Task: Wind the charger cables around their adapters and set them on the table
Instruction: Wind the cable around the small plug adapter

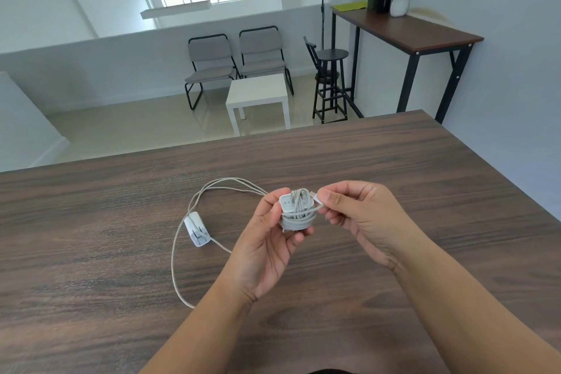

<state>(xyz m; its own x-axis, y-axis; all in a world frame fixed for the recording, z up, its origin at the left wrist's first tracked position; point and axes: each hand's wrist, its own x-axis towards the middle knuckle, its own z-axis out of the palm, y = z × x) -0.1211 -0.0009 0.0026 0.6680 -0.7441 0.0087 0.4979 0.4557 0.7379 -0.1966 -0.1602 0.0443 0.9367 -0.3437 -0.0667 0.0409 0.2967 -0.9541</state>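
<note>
My left hand (267,240) grips a white adapter (296,209) above the dark wooden table (425,179), with its grey cable wound tightly around it. My right hand (352,209) pinches the cable's free end with its white plug (318,199) just right of the adapter. A second white adapter (196,232) lies on the table to the left, prongs showing. Its grey cable (176,252) sprawls in loose loops around it, partly hidden behind my left hand.
Beyond the table's far edge stand a small white side table (258,97), two grey chairs (212,67) and a black stool (331,76). A tall brown desk (406,30) at the right wall carries a vase of flowers and a dark bottle.
</note>
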